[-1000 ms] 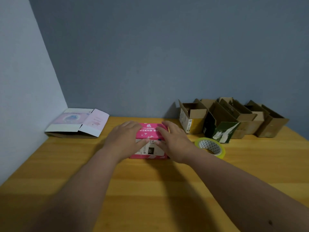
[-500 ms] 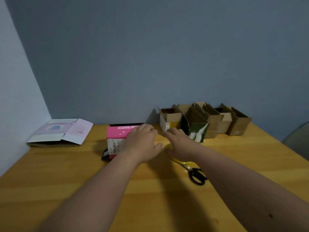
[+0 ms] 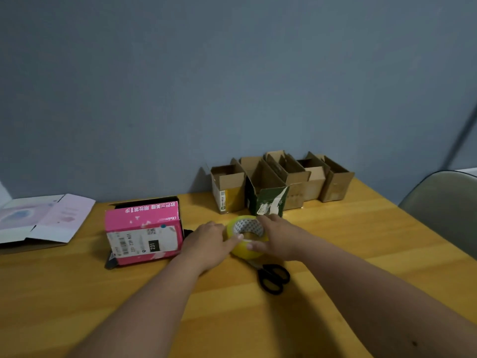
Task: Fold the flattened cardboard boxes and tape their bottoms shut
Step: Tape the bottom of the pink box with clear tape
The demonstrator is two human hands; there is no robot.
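Wooden worktop (image 3: 77,293) now has the pink box (image 3: 143,232) let go and sitting at left, while the left hand (image 3: 206,244) and right hand (image 3: 277,237) have both closed round the yellow tape roll (image 3: 247,237), scissors (image 3: 273,277) just beside it.

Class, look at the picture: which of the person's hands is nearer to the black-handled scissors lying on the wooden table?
Right. The right hand holds the yellow tape roll just above the black-handled scissors; the left hand, also on the roll, lies further left, toward the pink cardboard box.
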